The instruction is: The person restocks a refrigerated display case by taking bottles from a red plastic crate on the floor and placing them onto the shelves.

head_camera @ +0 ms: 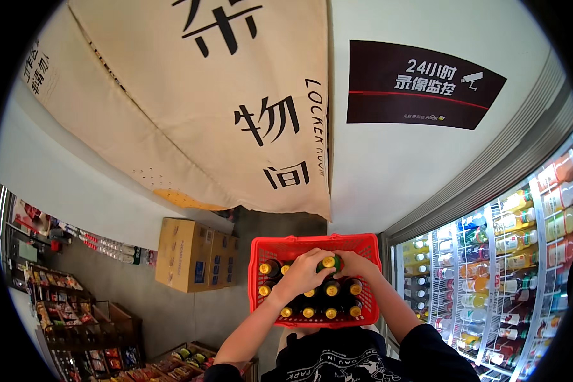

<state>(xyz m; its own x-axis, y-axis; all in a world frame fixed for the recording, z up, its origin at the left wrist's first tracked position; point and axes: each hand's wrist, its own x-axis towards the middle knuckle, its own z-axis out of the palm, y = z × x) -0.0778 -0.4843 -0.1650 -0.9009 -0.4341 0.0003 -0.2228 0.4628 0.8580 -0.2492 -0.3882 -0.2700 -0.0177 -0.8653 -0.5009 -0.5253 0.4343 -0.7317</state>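
Observation:
A red plastic shopping basket [373,305] with slotted walls is in front of my body, below the curtain. Several dark bottles with yellow caps [331,289] stand upright in it in rough rows. One bottle with a yellow cap and a green neck [329,263] rises above the others at the far side. My left hand [305,272] grips it from the left, thumb and fingers curled at its neck. Around its right side curls my right hand [355,265]. My hands and left forearm hide the bottle's lower part and some bottles behind.
A beige fabric curtain [196,119] with writing hangs ahead, beside a white wall with a dark sign [420,90]. To the right is a lit drinks cooler [482,277]. Cardboard boxes [186,258] stand on the floor at left. Snack shelves [86,320] are at lower left.

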